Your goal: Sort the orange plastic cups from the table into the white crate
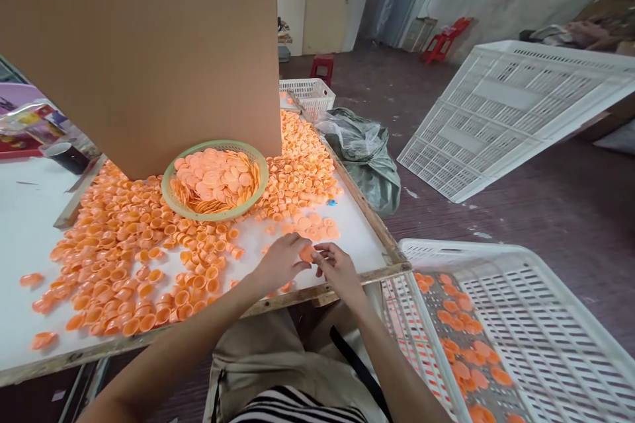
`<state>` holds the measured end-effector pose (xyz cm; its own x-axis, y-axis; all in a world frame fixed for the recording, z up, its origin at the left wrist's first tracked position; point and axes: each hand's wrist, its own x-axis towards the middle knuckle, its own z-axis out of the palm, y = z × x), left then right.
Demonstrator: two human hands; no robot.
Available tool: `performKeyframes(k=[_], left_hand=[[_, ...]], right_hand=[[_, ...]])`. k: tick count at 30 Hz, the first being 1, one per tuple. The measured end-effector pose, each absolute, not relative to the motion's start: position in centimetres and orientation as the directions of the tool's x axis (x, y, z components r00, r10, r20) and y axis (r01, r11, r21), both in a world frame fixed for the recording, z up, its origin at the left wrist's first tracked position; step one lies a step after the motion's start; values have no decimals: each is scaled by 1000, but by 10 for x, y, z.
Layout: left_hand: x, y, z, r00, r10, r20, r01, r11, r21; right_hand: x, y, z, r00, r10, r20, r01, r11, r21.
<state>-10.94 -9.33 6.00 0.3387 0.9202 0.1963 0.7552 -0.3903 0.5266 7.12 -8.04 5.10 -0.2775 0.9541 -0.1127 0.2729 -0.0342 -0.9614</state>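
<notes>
Close to the table's front edge, my left hand (280, 263) and my right hand (339, 268) meet around a small orange plastic piece (306, 253). It looks like a round cap or disc; the fingers partly hide it. Both hands are closed on it, thumbs and fingertips pinching from either side. Just beyond them lie several flat orange discs (315, 226) on the white tabletop. A green basket (218, 215) heaped with the same flat discs stands to the left, among a wide spread of orange cups (114, 258).
A tall cardboard sheet (149, 46) stands behind the basket. A wooden strip (362, 208) edges the table. At my right, a white crate (546, 304) holds orange pieces; another white crate (516, 112) leans beyond it. A green sack (364, 158) sits beside the table.
</notes>
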Motion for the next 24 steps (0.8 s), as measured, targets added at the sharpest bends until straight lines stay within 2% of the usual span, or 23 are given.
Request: performKeyframes(k=[2,4,7,9,11,13,15,19,24], left_hand=[[-105,-104,58,337,927,164,766,-371,525],[-109,-109,50,237,963,129,816,-270,511],[-117,-106,33,101,995,18,919,-100,381],[-118,-102,24,106,993,-45,954,-89,285],[-113,-98,17,143,988,-50,953,-124,277],[-105,-94,13,176,984,-21,927,-159,340],[-98,-91,11,197,980,-3,874,-174,453],[-92,-86,12,217,973,-75,721,-108,684],[-90,-77,11,192,973,-130,619,-17,786]], right_hand=[[59,-78,47,-326,936,-132,222,-60,-973],[59,-76,40,-301,939,-166,201,-108,-974],[69,-74,28,-237,949,-207,196,-162,-967],[74,-74,22,-225,950,-218,201,-174,-964],[77,-73,18,-228,945,-233,210,-186,-960],[76,-71,17,-240,938,-251,247,-191,-950],[75,-68,16,-259,933,-249,321,-160,-934],[72,-58,11,-279,936,-215,454,-68,-888],[71,-53,6,-281,934,-220,529,-40,-848]])
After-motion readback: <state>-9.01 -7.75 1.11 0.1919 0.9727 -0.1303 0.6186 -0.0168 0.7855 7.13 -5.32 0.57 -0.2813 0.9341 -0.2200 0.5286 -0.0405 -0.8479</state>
